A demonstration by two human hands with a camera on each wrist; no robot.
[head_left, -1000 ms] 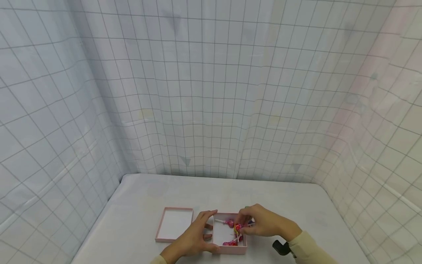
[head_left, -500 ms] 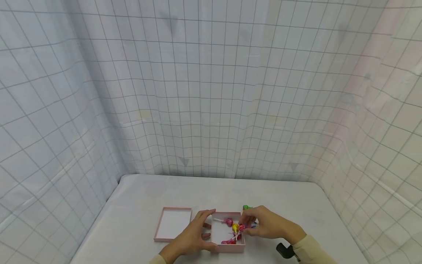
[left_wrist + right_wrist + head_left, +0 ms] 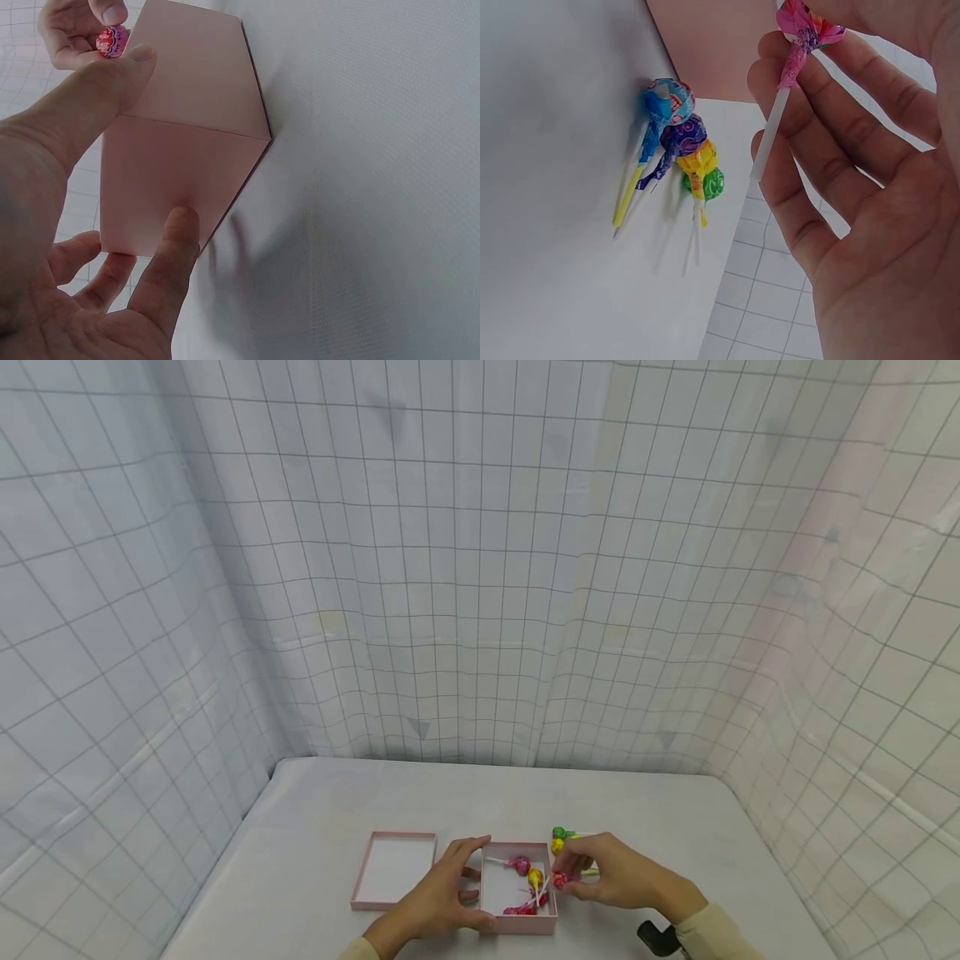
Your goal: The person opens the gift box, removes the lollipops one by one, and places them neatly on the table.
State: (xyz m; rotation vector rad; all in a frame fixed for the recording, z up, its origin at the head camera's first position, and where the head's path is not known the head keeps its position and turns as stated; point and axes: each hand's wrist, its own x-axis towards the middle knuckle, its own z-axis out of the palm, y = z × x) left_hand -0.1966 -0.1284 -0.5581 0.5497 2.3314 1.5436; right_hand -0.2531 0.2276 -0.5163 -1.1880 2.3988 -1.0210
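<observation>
My left hand [image 3: 442, 889] grips the open pink box [image 3: 519, 926] from its left side, thumb on the near wall and index finger at the far corner. Just beyond the box's right wall, my right hand [image 3: 618, 870] pinches a pink lollipop [image 3: 796, 64] by its wrapped head; its white stick hangs free beside the fingers. Inside the box lie a pink lollipop [image 3: 520, 864], a yellow lollipop [image 3: 536, 878] and red-pink ones [image 3: 520, 910] near the front. On the table beside the right hand are blue [image 3: 664, 101], purple [image 3: 684, 135], yellow [image 3: 698, 159] and green [image 3: 714, 183] lollipops.
A shallow pink-rimmed lid [image 3: 395, 868] with a white inside lies to the left of the box. The white table [image 3: 480, 793] is enclosed by white grid-patterned curtains [image 3: 465, 568]. A black device [image 3: 657, 937] sits at the right wrist.
My right hand has moved right, from over the box to outside its right wall, holding the pink lollipop. Green and yellow lollipops behind it came into sight. The left hand keeps its grip.
</observation>
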